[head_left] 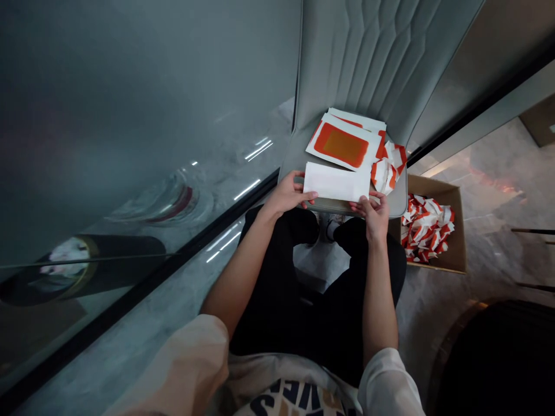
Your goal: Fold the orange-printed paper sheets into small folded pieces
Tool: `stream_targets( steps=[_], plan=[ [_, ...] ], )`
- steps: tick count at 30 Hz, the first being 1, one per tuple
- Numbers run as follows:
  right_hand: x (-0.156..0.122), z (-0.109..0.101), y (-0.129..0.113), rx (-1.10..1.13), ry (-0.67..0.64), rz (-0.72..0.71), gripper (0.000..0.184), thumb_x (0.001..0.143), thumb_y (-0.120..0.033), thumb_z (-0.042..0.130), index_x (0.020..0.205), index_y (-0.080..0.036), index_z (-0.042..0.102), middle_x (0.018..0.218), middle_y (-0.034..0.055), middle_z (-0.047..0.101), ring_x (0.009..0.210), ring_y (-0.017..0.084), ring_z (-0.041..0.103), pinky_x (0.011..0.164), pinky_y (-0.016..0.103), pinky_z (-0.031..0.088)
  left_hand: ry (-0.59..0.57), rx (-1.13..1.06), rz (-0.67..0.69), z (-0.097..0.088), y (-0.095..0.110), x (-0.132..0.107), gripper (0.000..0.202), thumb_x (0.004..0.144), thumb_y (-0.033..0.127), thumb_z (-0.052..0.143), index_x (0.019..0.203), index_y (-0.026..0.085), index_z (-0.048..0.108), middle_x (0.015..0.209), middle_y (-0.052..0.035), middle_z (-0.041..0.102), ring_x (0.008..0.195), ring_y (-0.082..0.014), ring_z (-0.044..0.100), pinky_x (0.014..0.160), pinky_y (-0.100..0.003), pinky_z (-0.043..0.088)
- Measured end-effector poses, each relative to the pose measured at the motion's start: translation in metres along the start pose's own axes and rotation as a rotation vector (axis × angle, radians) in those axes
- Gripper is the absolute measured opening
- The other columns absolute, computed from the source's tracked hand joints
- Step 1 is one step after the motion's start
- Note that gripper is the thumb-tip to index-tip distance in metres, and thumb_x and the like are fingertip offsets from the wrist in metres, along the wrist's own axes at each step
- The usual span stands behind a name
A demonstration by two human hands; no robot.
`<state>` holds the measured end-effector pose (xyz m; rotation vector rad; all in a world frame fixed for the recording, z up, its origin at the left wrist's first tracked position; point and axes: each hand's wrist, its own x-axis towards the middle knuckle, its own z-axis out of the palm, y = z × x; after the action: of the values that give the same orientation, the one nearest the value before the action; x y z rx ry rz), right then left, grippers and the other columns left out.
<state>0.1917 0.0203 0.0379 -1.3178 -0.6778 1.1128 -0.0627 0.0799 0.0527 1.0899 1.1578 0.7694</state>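
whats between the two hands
In the head view, a white paper strip lies between the left hand and the right hand, each hand at one end of it.

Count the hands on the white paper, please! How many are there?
2. The left hand holds one end of the white paper, and the right hand holds the other end. No other hands show.
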Motion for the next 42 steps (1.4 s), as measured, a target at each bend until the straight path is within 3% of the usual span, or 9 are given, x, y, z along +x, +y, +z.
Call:
stream_targets(
  steps=[6,13,17,21,26,29,34,39,42],
  plan=[
    [0.003,-0.002,-0.001,-0.234,-0.002,-0.162,0.045,0.077,-0.053,0.081,0.105,-0.023,0.062,0.075,-0.0044,0.057,0.065,0.013,0.058,0.056,0.026,0.057,-0.076,0.071,0.035,-0.003,-0.004,0.002,0.063,0.070,0.027,0.093,0.119,0.017,0.054,0.083,-0.0056,0.076,0.065,-0.0179,0.072,0.053,-0.024,0.051],
    [0.007,-0.003,-0.003,-0.177,0.028,-0.175,0.060,0.073,-0.053,0.085,0.116,-0.024,0.055,0.084,-0.0032,0.061,0.070,0.014,0.058,0.057,0.024,0.052,-0.085,0.139,0.121,-0.004,-0.001,0.000,0.054,0.075,0.026,0.087,0.121,0.015,0.063,0.105,-0.0122,0.077,0.079,-0.0196,0.073,0.057,-0.024,0.055],
    [0.010,-0.002,-0.004,-0.149,0.042,-0.178,0.052,0.071,-0.049,0.087,0.108,-0.024,0.059,0.084,-0.0032,0.060,0.067,0.012,0.054,0.055,0.022,0.045,-0.085,0.162,0.149,-0.005,-0.002,0.000,0.054,0.075,0.026,0.085,0.123,0.014,0.064,0.109,-0.0131,0.077,0.082,-0.0193,0.072,0.057,-0.022,0.054],
    [0.016,0.000,-0.004,-0.153,0.071,-0.263,0.042,0.071,-0.045,0.087,0.097,-0.023,0.062,0.078,-0.0051,0.054,0.069,0.011,0.052,0.068,0.024,0.048,-0.112,0.182,0.176,-0.006,-0.004,0.000,0.053,0.075,0.028,0.085,0.123,0.015,0.064,0.106,-0.0121,0.076,0.084,-0.0199,0.072,0.059,-0.023,0.053],
    [0.016,-0.001,-0.008,-0.183,0.102,-0.287,0.036,0.072,-0.043,0.088,0.087,-0.020,0.065,0.077,-0.0032,0.057,0.069,0.011,0.053,0.070,0.025,0.047,-0.121,0.163,0.161,-0.008,-0.006,-0.001,0.048,0.079,0.032,0.084,0.118,0.016,0.062,0.097,-0.0092,0.075,0.076,-0.0173,0.069,0.066,-0.027,0.056],
    [0.016,0.000,-0.011,-0.219,0.136,-0.303,0.037,0.071,-0.044,0.088,0.087,-0.020,0.066,0.074,-0.0025,0.061,0.068,0.012,0.055,0.067,0.025,0.047,-0.052,0.204,0.157,-0.010,-0.009,-0.002,0.058,0.081,0.035,0.084,0.129,0.019,0.054,0.094,-0.0065,0.071,0.074,-0.0155,0.067,0.065,-0.026,0.054],
    [0.020,0.006,-0.015,-0.308,0.139,-0.313,0.042,0.070,-0.053,0.087,0.083,-0.021,0.062,0.068,-0.0030,0.062,0.064,0.013,0.057,0.064,0.025,0.046,0.029,0.246,0.187,-0.012,-0.012,-0.001,0.082,0.079,0.032,0.087,0.147,0.029,0.041,0.114,-0.0085,0.065,0.076,-0.0130,0.065,0.061,-0.022,0.051],
    [0.026,0.010,-0.015,-0.334,0.095,-0.304,0.046,0.074,-0.058,0.083,0.082,-0.022,0.056,0.064,-0.0050,0.061,0.056,0.011,0.054,0.056,0.022,0.040,0.078,0.242,0.207,-0.011,-0.010,0.001,0.050,0.083,0.032,0.083,0.127,0.023,0.059,0.118,-0.0091,0.064,0.075,-0.0108,0.063,0.056,-0.018,0.048],
    [0.027,0.010,-0.015,-0.334,0.038,-0.303,0.046,0.075,-0.058,0.083,0.082,-0.021,0.056,0.066,-0.0044,0.061,0.059,0.011,0.057,0.058,0.022,0.042,0.093,0.241,0.200,-0.012,-0.006,0.000,0.027,0.088,0.037,0.076,0.105,0.017,0.068,0.105,-0.0090,0.070,0.073,-0.0122,0.064,0.053,-0.019,0.047]
  ],
)
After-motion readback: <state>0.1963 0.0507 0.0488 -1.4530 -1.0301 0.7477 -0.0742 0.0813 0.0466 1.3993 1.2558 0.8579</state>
